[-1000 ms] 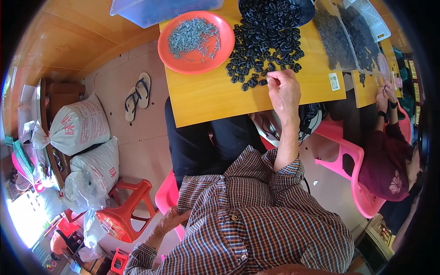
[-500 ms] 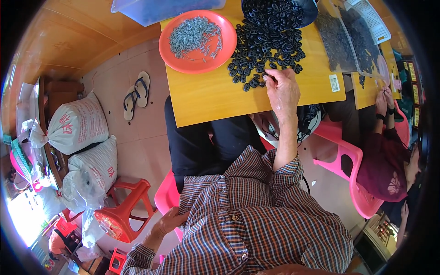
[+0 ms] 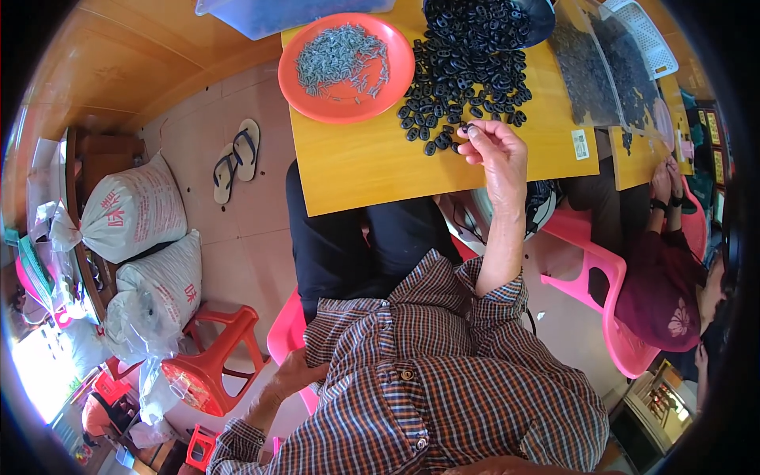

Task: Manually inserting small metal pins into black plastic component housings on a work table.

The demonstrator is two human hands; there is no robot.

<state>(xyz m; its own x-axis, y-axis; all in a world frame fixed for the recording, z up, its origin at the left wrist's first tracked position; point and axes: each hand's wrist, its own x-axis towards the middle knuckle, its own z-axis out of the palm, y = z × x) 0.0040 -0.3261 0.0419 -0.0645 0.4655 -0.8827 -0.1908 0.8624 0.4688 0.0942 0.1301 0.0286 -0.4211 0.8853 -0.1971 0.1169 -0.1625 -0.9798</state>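
My right hand is over the table at the near edge of a heap of small black oval plastic pieces with holes. Its thumb and forefinger pinch one black piece; the other fingers curl beneath. Left of the heap sits an orange-red plate bearing a pile of small grey metal screws or pins. A dark container lies tipped at the far end of the heap. My left hand is down at my side against the checked shirt, its fingers partly hidden.
The yellow table ends just before my lap. A clear bin of dark pieces and a white basket stand at right. Another person sits there on a pink chair. Left are sacks, a red stool and flip-flops.
My right hand has turned and drawn slightly right, so the pinched black piece now shows at its fingertips. My left hand stays by my side. The view has shifted slightly.
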